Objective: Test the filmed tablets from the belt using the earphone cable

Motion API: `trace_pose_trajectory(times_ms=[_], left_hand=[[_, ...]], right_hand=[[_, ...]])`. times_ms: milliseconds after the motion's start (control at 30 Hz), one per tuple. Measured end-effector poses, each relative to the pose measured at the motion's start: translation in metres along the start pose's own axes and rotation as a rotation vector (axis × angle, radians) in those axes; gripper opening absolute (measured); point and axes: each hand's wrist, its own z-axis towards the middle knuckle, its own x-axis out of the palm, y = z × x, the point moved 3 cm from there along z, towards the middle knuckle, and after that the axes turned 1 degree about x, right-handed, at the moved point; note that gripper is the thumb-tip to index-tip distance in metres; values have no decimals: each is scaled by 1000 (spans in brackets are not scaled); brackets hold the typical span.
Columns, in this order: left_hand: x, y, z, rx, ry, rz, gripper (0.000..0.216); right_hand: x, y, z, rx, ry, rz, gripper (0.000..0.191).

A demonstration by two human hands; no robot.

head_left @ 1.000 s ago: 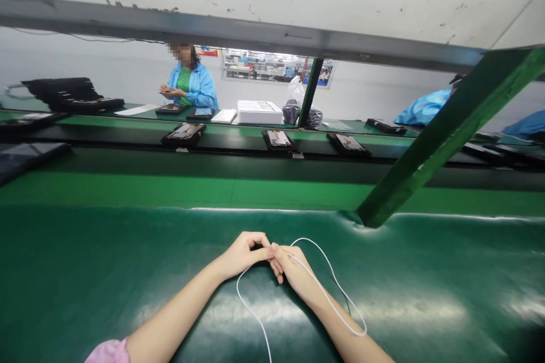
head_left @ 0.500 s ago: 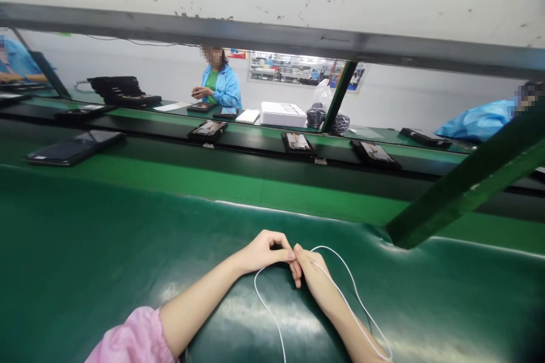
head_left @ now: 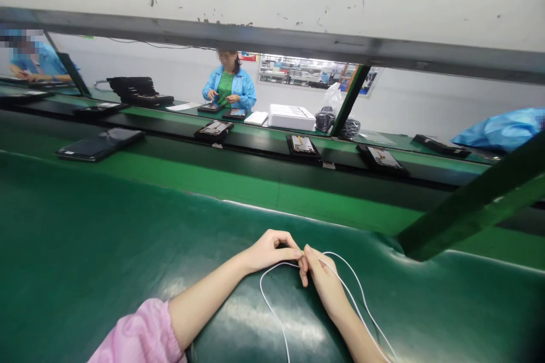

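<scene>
Both hands meet fingertip to fingertip just above the green mat (head_left: 204,272). My left hand (head_left: 275,252) pinches thumb against index finger, the other fingers curled below; what lies between them is too small to make out. My right hand (head_left: 327,281) is closed at the fingertips on a thin white cable (head_left: 357,278). One strand of the cable runs over the back of this hand and down along the forearm. Another strand loops out to the right, and a third passes behind the left fingers and hangs toward the front edge. The cable's ends are hidden.
Beyond the mat runs a dark conveyor belt (head_left: 259,147) carrying opened devices (head_left: 302,146) in black trays. A dark tablet-like device (head_left: 101,144) lies at its near left. A green post (head_left: 472,198) slants at right; a white beam (head_left: 272,5) crosses overhead. Co-workers in blue sit opposite.
The view has swung slightly left, so everything sits further right. My fingertips are still together, and more of the cable shows behind my left fingers. The co-worker opposite has parted their hands.
</scene>
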Motion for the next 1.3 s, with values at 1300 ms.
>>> trace_pose_trajectory(times_ms=[1300], left_hand=[[3,-7,-1,-4,10,-48,51]], right_hand=[[0,6,0,-12,14,-50,66]])
